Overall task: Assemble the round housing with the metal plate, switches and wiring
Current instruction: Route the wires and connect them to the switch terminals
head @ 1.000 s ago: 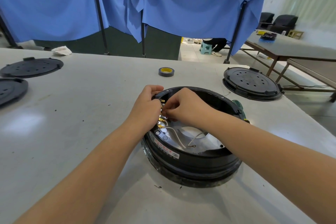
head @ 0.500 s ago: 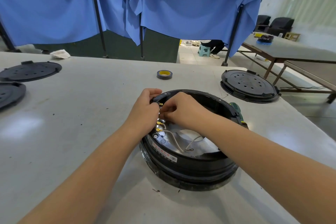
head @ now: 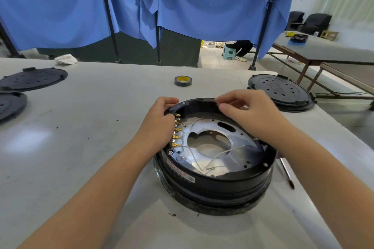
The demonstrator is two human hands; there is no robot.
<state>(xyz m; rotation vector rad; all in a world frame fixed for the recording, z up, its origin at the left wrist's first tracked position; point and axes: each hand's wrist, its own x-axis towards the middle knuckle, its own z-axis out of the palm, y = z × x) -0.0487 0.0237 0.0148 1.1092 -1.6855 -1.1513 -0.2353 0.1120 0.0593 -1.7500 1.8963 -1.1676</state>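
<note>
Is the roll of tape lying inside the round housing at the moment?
No, the tape lies on the table beyond the housing, well clear of its rim.

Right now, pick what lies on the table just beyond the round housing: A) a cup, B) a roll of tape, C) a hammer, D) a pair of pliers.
B: a roll of tape with a yellow core lies flat on the table just past the round housing.

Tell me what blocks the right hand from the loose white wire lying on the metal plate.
Nothing visible does: the right hand hovers at the housing's far rim, and the white wire lies exposed on the metal plate.
</note>
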